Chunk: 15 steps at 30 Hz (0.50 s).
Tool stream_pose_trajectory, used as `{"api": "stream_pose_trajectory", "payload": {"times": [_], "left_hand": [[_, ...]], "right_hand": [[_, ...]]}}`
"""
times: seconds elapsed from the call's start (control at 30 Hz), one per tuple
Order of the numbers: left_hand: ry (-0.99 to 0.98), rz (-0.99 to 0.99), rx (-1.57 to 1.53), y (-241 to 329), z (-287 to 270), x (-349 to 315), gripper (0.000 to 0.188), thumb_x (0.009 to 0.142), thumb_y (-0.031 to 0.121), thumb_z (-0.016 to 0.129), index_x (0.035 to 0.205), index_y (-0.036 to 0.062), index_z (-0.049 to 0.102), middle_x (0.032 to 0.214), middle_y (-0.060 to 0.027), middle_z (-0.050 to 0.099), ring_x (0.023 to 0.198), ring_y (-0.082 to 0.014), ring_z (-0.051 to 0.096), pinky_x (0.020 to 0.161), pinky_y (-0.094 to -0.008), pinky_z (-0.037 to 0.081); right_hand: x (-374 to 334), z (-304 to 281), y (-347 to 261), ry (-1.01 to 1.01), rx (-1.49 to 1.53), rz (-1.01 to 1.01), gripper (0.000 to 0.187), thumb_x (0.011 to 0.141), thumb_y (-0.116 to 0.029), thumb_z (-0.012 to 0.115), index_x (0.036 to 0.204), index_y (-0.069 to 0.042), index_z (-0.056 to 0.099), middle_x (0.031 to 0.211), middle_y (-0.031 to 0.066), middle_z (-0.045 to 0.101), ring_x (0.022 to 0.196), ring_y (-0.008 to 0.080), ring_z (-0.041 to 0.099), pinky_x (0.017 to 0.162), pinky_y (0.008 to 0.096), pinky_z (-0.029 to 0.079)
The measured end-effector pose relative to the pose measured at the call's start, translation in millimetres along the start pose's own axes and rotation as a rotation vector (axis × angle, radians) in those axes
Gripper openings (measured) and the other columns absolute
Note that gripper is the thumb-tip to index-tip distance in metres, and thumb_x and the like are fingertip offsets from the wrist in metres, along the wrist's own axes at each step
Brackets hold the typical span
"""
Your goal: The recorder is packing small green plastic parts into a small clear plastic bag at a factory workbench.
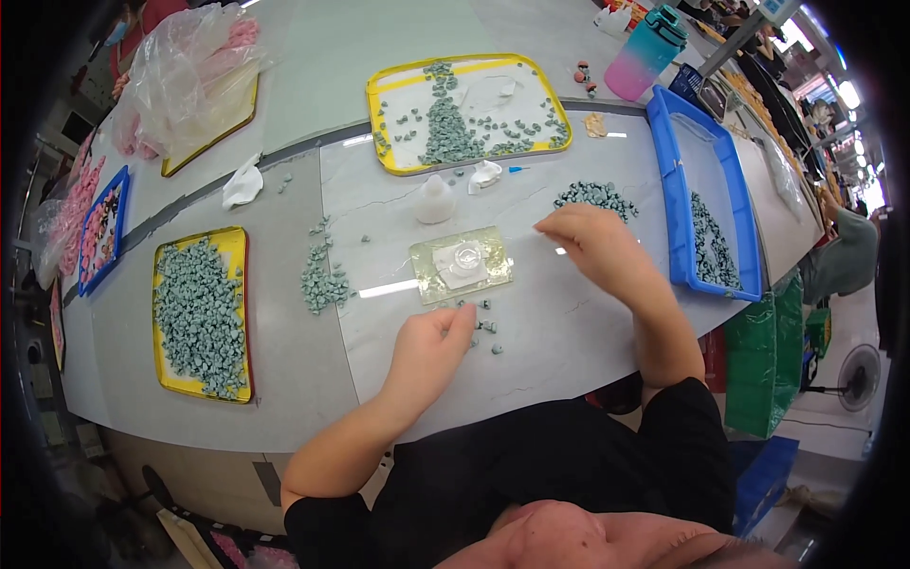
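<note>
My left hand (431, 349) is closed in a pinch just below a clear yellowish pad (427, 266). Its fingertips are beside a few loose grey-green pieces (488, 326); what they hold is too small to make out. On the pad lies a white sheet (462, 275) with a small round clear dish (467, 256) on it. My right hand (597, 248) is held to the right of the pad, fingers bent and pressed together, and anything in them is hidden. Just beyond it is a heap of small grey-green pieces (595, 196).
Yellow-rimmed trays of grey-green pieces stand at the back (379, 169) and left (248, 313). A white squeeze bottle (435, 201) is beyond the pad. To the right sit a blue bin (675, 204) and a teal-pink bottle (645, 57). Another pile (324, 280) lies left.
</note>
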<state>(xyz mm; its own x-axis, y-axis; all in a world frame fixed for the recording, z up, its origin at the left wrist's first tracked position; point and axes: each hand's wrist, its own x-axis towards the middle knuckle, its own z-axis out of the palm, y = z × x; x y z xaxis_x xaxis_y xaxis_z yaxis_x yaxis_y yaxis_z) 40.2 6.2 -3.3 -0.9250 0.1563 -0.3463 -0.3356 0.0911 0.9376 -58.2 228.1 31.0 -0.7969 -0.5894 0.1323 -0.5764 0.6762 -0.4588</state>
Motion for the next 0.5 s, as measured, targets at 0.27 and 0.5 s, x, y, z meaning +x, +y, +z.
{"api": "stream_pose_trajectory", "payload": {"times": [0.27, 0.5], "left_hand": [[-0.013, -0.247, -0.538, 14, -11, 7, 0.024, 0.090, 0.015, 0.044, 0.072, 0.0008, 0.051, 0.063, -0.0012, 0.044, 0.048, -0.0065, 0.033, 0.041, -0.0198, 0.025], [0.111, -0.147, -0.775, 11, -25, 17, 0.016, 0.086, 0.004, 0.041, 0.095, -0.0023, 0.053, 0.077, -0.0017, 0.048, 0.058, -0.0060, 0.037, 0.045, -0.0190, 0.028]], "right_hand": [[-4, 10, 27, -0.202, -0.204, 0.166, 0.012, 0.075, 0.000, 0.055, 0.086, 0.001, 0.060, 0.087, 0.0125, 0.059, 0.085, 0.0299, 0.055, 0.076, 0.0358, 0.045], [4, 30, 12, -0.037, 0.057, 0.133, 0.012, 0.075, 0.000, 0.058, 0.087, -0.002, 0.059, 0.085, 0.0092, 0.055, 0.077, 0.0240, 0.057, 0.069, 0.0305, 0.047]]}}
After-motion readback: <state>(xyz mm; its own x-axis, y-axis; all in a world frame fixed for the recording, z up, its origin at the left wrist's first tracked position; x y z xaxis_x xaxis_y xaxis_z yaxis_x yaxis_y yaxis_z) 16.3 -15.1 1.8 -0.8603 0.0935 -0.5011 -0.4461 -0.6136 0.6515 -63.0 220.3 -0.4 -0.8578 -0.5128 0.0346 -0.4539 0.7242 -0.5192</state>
